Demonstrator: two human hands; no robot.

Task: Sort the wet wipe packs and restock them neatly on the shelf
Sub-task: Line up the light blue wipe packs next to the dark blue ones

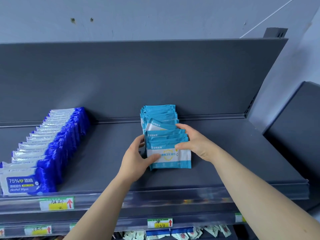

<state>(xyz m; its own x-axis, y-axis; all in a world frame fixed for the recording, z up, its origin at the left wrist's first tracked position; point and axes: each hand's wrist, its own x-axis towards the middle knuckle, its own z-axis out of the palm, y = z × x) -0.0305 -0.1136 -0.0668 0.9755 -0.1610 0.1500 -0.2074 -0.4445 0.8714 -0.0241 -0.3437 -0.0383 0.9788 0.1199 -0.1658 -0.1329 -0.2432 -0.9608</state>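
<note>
A row of light blue and white wet wipe packs (161, 118) stands on the dark grey shelf (225, 161), running from the back panel forward. The front few light blue packs (170, 157) are held between both hands. My left hand (136, 158) grips their left edge, thumb on the face of the front pack. My right hand (192, 142) grips their right edge, thumb on the front pack and fingers behind. One pack (155, 125) behind this bunch leans tilted. A long row of dark blue alcohol wipe packs (48, 144) fills the shelf's left side.
Price tags (57, 203) sit on the shelf's front rail, another price label (160, 222) on the rail below. Small white packets (187, 233) lie on the lower shelf. A second grey shelf unit (297, 129) stands at the right. Bare shelf lies between the two rows.
</note>
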